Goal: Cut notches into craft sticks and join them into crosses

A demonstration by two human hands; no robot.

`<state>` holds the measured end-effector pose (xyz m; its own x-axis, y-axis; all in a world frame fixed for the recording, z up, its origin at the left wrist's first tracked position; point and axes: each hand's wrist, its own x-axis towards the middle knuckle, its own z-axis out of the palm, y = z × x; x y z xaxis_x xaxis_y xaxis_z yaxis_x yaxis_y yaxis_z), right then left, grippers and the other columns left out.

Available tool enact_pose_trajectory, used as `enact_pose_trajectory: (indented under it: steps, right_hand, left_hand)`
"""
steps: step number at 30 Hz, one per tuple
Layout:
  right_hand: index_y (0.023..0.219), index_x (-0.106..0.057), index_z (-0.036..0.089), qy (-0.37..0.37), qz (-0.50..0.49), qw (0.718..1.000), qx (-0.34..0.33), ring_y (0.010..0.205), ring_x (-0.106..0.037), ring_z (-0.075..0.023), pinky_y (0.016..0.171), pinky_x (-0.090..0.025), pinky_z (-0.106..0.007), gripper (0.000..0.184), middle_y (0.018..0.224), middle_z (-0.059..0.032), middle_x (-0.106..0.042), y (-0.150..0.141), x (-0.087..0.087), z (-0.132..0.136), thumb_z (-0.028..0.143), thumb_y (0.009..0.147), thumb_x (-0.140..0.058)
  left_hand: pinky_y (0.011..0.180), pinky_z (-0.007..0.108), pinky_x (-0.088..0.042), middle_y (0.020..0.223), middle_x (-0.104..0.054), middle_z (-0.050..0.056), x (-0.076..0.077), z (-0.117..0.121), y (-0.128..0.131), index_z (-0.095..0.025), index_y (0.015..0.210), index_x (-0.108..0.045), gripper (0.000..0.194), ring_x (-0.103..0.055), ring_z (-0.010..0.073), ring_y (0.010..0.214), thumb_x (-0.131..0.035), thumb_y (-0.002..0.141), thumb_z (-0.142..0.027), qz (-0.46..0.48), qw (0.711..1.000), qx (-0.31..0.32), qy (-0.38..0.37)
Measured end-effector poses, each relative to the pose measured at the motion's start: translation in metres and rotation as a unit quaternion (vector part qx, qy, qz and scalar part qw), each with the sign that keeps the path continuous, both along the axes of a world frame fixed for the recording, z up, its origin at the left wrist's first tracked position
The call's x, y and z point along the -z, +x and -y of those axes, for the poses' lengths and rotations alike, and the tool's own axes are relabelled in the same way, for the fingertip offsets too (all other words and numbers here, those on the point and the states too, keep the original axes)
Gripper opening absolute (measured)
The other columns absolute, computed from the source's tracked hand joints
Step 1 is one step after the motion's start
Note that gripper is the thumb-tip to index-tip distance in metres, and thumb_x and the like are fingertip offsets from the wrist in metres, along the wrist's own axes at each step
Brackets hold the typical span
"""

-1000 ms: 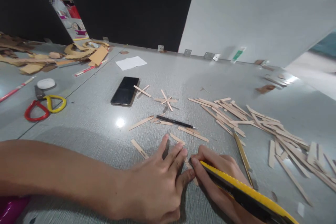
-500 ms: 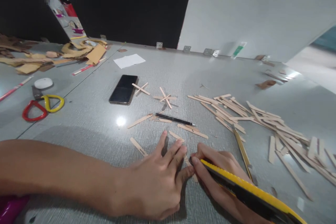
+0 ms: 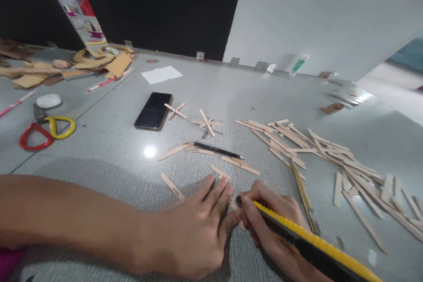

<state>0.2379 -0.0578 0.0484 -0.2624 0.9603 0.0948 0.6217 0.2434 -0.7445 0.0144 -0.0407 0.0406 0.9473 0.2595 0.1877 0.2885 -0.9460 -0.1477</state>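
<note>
My right hand (image 3: pixel 277 216) is closed round a yellow and black utility knife (image 3: pixel 310 242), with the tip end low at a wooden craft stick (image 3: pixel 233 204). My left hand (image 3: pixel 194 229) lies flat, its fingers stretched over that stick and pressing it to the table; much of the stick is hidden. The blade itself is too small to make out. Just beyond my left fingertips lies a short stick piece (image 3: pixel 219 171). A notched stick (image 3: pixel 172 186) lies left of them. A black pen (image 3: pixel 218 150) rests farther off, near more cut sticks.
A heap of craft sticks (image 3: pixel 330 154) spreads to the right, with a gold-coloured cutter-like tool (image 3: pixel 302 196) beside it. Two crossed-stick shapes, including a star (image 3: pixel 206 122), stand near a phone (image 3: pixel 153 111). Scissors (image 3: pixel 36 136) and cardboard scraps (image 3: pixel 92 59) lie left. A partition (image 3: pixel 158 9) rises behind.
My left index finger has drawn in toward the other fingers. The knife tip and right hand have shifted very slightly at the stick. The whole view has moved a little.
</note>
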Motion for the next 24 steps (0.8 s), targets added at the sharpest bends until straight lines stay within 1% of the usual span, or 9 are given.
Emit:
enact_pose_trajectory:
  steps: [2, 4, 8, 11, 15, 21, 24]
  right_hand:
    - [0.077, -0.050, 0.026, -0.013, 0.007, 1.000, 0.004, 0.042, -0.050, -0.0113, 0.044, -0.038, -0.025, 0.036, 0.050, 0.0083, -0.051, -0.0025, -0.0018, -0.0021, 0.043, 0.110, -0.048]
    - [0.077, -0.052, 0.026, -0.009, 0.021, 1.000, 0.010, 0.044, -0.051, -0.0121, 0.045, -0.039, -0.026, 0.037, 0.053, 0.0073, -0.053, -0.0044, -0.0038, -0.0041, 0.042, 0.109, -0.047]
    - [0.076, -0.053, 0.026, 0.018, 0.042, 0.999, 0.013, 0.054, -0.058, -0.0140, 0.057, -0.044, -0.029, 0.036, 0.061, 0.0052, -0.061, -0.0043, -0.0048, -0.0049, 0.040, 0.108, -0.047]
    - [0.078, -0.053, 0.026, 0.005, 0.041, 0.999, 0.018, 0.058, -0.060, -0.0147, 0.060, -0.044, -0.030, 0.035, 0.064, 0.0050, -0.063, -0.0027, -0.0030, -0.0043, 0.041, 0.108, -0.048]
    - [0.077, -0.054, 0.026, 0.011, 0.038, 0.999, 0.019, 0.057, -0.060, -0.0150, 0.062, -0.044, -0.030, 0.035, 0.063, 0.0057, -0.063, -0.0028, -0.0028, -0.0041, 0.041, 0.108, -0.048]
    - [0.078, -0.056, 0.026, 0.033, 0.073, 0.996, 0.030, 0.060, -0.062, -0.0168, 0.064, -0.046, -0.032, 0.035, 0.065, 0.0045, -0.065, -0.0043, -0.0040, -0.0031, 0.042, 0.108, -0.047]
    - [0.077, -0.055, 0.026, 0.039, 0.076, 0.996, 0.026, 0.059, -0.062, -0.0169, 0.063, -0.048, -0.032, 0.035, 0.064, 0.0041, -0.063, -0.0041, -0.0048, -0.0028, 0.042, 0.108, -0.047]
  left_hand:
    - [0.121, 0.061, -0.031, 0.149, -0.052, 0.039, 0.0014, 0.0004, 0.0002, 0.011, 0.150, -0.047, 0.061, -0.048, 0.0519, 0.144, -0.045, 0.105, -0.031, 0.001, 1.000, -0.005, 0.005]
    - [0.123, 0.060, -0.030, 0.148, -0.053, 0.038, 0.0033, 0.0007, 0.0007, 0.011, 0.149, -0.047, 0.060, -0.049, 0.0513, 0.143, -0.045, 0.105, -0.030, 0.004, 1.000, -0.005, 0.013]
    - [0.123, 0.060, -0.030, 0.145, -0.056, 0.039, 0.0054, 0.0006, 0.0018, 0.012, 0.148, -0.048, 0.060, -0.051, 0.0509, 0.142, -0.047, 0.104, -0.029, 0.011, 1.000, 0.000, 0.029]
    - [0.122, 0.060, -0.031, 0.144, -0.056, 0.040, 0.0042, -0.0004, 0.0024, 0.013, 0.146, -0.050, 0.060, -0.052, 0.0505, 0.141, -0.048, 0.104, -0.030, 0.016, 0.999, 0.003, 0.029]
    - [0.122, 0.059, -0.033, 0.142, -0.057, 0.041, 0.0032, -0.0018, 0.0028, 0.013, 0.146, -0.051, 0.061, -0.055, 0.0493, 0.139, -0.049, 0.104, -0.030, 0.020, 0.999, 0.008, 0.026]
    - [0.124, 0.058, -0.031, 0.143, -0.057, 0.040, 0.0022, -0.0022, 0.0023, 0.012, 0.146, -0.051, 0.064, -0.055, 0.0475, 0.140, -0.052, 0.103, -0.034, 0.022, 1.000, 0.009, 0.010]
    - [0.126, 0.055, -0.029, 0.143, -0.059, 0.038, 0.0000, -0.0039, 0.0017, 0.012, 0.146, -0.051, 0.062, -0.054, 0.0454, 0.141, -0.049, 0.104, -0.034, 0.029, 0.999, 0.012, 0.006]
